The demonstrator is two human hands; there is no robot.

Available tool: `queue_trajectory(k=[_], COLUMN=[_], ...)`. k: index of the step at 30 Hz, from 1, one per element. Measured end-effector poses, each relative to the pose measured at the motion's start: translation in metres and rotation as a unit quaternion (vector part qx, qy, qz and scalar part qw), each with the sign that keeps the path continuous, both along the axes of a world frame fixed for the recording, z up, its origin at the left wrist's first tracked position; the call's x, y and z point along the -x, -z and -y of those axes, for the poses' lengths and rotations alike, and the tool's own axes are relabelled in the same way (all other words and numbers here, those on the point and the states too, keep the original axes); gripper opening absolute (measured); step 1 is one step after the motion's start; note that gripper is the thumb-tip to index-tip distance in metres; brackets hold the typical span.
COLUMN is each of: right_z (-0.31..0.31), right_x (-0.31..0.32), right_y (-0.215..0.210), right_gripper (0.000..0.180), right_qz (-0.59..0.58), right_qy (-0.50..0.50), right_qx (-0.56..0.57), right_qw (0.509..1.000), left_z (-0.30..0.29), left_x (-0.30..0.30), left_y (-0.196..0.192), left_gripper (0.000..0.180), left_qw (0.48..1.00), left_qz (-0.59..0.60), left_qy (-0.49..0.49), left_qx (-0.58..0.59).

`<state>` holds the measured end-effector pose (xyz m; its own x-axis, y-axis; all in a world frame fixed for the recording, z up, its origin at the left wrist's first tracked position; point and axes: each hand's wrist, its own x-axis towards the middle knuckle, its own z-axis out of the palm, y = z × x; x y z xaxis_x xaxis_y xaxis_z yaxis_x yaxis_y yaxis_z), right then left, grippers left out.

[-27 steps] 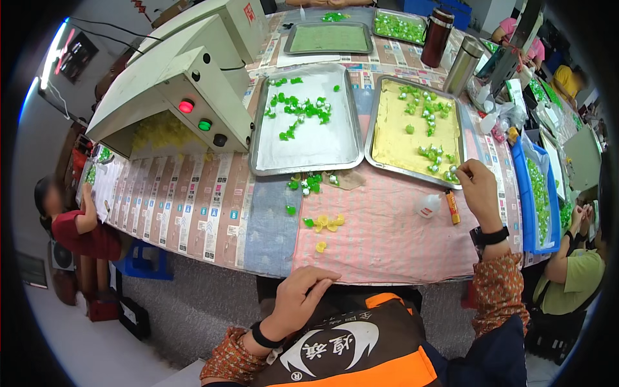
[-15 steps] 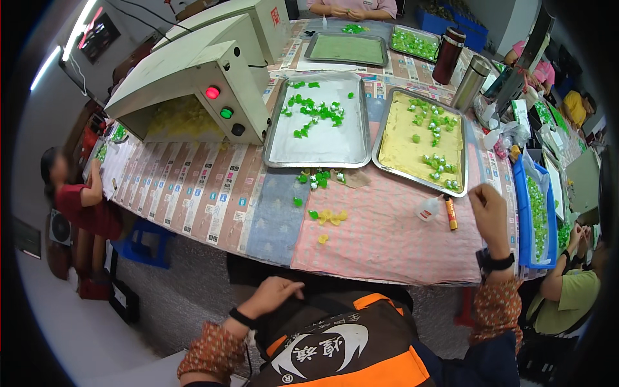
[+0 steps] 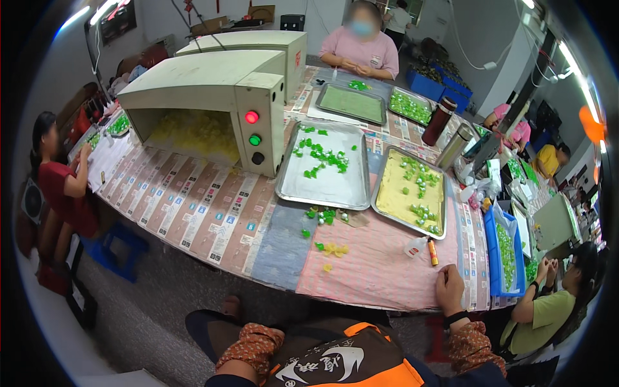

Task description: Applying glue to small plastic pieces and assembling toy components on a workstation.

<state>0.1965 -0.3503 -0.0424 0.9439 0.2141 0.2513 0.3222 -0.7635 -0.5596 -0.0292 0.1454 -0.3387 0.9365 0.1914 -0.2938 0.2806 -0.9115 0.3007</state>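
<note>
Right hand point(image 3: 449, 290) rests flat, open and empty on the table point(image 3: 380, 277) edge; left hand is hidden. Between picks; next, reach the sweets point(image 3: 332, 248).

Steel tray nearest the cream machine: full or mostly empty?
Mostly empty. The steel tray shows bare metal over most of its floor, with green pieces scattered in its far half.

You sat in small workshop: long covered table point(image 3: 213, 213), metal trays point(image 3: 325, 187) of green and yellow pieces, boxy machine point(image 3: 213, 97), co-workers around.
</note>
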Motion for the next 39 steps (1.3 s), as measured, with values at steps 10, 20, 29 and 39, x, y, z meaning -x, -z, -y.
queue_trajectory(k=[10, 20, 29, 39], right_z=[-0.012, -0.024, -0.019, -0.006], right_x=[-0.002, -0.010, -0.013, -0.013], right_y=[0.004, -0.011, -0.002, 0.005], right_gripper=[0.004, 0.011, 0.014, 0.011], right_qz=[0.134, 0.046, 0.021, 0.024], right_qy=[-0.053, -0.038, -0.033, -0.023], right_qx=[0.144, 0.185, 0.194, 0.172], right_qw=[0.979, 0.981, 0.980, 0.984], left_z=[-0.073, -0.151, -0.151, -0.146], left_x=[-0.102, -0.175, -0.148, -0.123], left_y=[0.005, 0.026, 0.035, 0.000], left_gripper=[0.037, 0.037, 0.038, 0.040], left_qw=[0.997, 0.983, 0.976, 0.985], left_qz=[0.044, 0.009, -0.020, 0.033], left_qy=[0.067, 0.177, 0.194, 0.155], left_qx=[0.022, 0.049, 0.102, 0.066])
